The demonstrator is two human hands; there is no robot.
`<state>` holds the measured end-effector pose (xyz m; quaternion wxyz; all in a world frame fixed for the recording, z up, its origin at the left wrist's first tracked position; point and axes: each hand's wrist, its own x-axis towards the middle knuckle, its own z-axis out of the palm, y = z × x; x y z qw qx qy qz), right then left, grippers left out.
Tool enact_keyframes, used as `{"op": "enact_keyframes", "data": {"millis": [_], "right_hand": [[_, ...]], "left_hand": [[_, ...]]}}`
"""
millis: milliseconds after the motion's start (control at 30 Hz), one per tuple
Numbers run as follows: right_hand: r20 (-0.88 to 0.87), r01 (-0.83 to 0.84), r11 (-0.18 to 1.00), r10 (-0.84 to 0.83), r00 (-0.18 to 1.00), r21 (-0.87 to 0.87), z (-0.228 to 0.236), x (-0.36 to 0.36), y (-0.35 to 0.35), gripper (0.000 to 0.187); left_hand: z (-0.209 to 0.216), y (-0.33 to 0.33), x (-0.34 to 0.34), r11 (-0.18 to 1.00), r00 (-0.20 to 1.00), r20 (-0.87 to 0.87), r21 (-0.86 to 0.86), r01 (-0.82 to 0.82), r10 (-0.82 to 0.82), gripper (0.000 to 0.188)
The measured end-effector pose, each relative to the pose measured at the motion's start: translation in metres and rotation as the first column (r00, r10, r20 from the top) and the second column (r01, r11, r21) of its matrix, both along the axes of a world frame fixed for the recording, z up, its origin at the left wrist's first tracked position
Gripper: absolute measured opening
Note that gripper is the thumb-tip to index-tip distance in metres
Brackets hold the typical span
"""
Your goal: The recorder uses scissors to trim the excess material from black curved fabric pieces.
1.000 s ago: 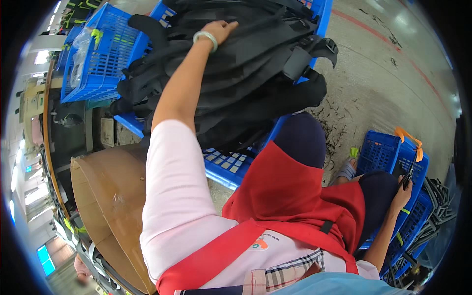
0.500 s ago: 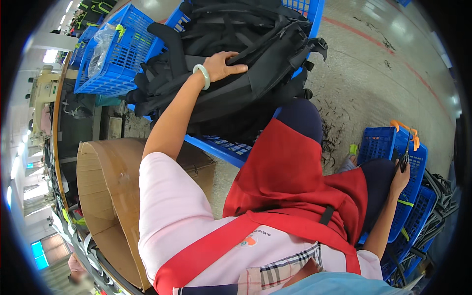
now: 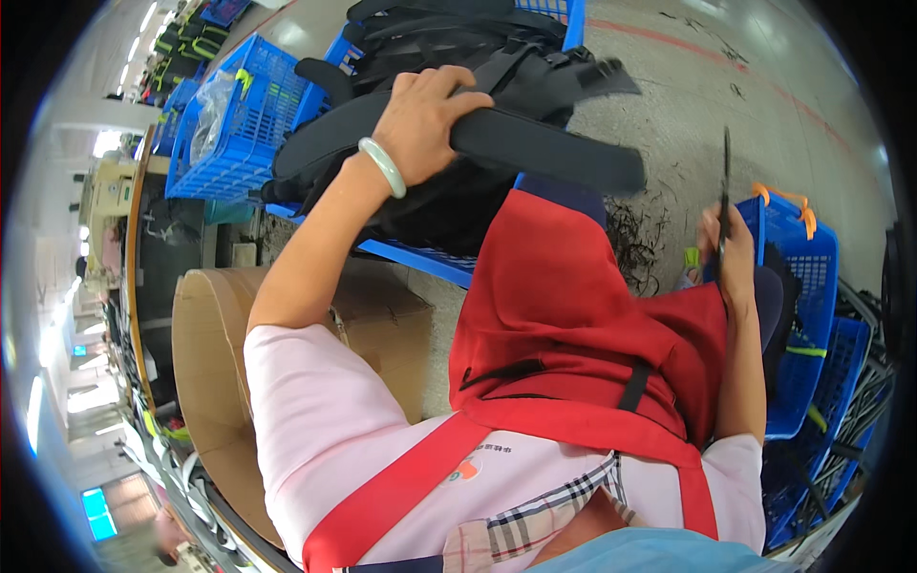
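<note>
My left hand (image 3: 418, 124), with a pale bangle at the wrist, is closed round a wide black padded strap (image 3: 559, 153). The strap sticks out to the right above a heap of black straps and webbing (image 3: 449, 53). That heap fills a blue plastic crate (image 3: 420, 262) in front of my knees. Off to the right, my right hand (image 3: 735, 253) holds a pair of scissors (image 3: 725, 177), blades pointing up. It is apart from the strap, beside another blue crate (image 3: 812, 258) with an orange tie on its rim.
A large open cardboard box (image 3: 215, 344) stands at my left. Behind it are a blue basket (image 3: 253, 105) holding clear plastic and a sewing machine (image 3: 110, 191) on a bench. Black offcuts (image 3: 640, 239) litter the floor. Stacked blue crates with black strips (image 3: 860, 372) stand at the right.
My left hand has gone from resting on the heap to gripping a padded strap and lifting its end. My right hand has risen from beside the right crate, bringing the scissors up and inward.
</note>
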<state>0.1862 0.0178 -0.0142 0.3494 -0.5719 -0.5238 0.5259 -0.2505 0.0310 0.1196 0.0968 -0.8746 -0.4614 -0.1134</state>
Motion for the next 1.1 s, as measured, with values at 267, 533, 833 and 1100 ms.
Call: {"op": "enact_keyframes", "data": {"millis": [267,533,833,1100], "right_hand": [[-0.475,-0.321,0.943,0.243,0.846,-0.088,0.071,-0.057,-0.026,0.048],[-0.33,-0.136,0.983,0.168,0.929,0.12,0.071,-0.005,-0.023,0.025],[-0.483,0.004,1.0,0.012,0.875,0.031,0.061,0.005,-0.006,0.023],[-0.519,-0.05,0.999,0.038,0.854,-0.009,0.038,0.012,0.012,0.027]], "left_hand": [[0.013,0.004,0.124,0.934,0.937,-0.054,0.081,0.349,-0.346,0.049],[-0.028,0.025,0.185,0.943,0.183,0.981,-0.115,0.313,0.059,0.049],[-0.085,0.048,0.239,0.387,-0.071,0.773,-0.235,0.892,0.631,0.014],[-0.099,0.066,0.241,0.277,-0.044,0.715,-0.212,0.937,0.697,0.016]]}}
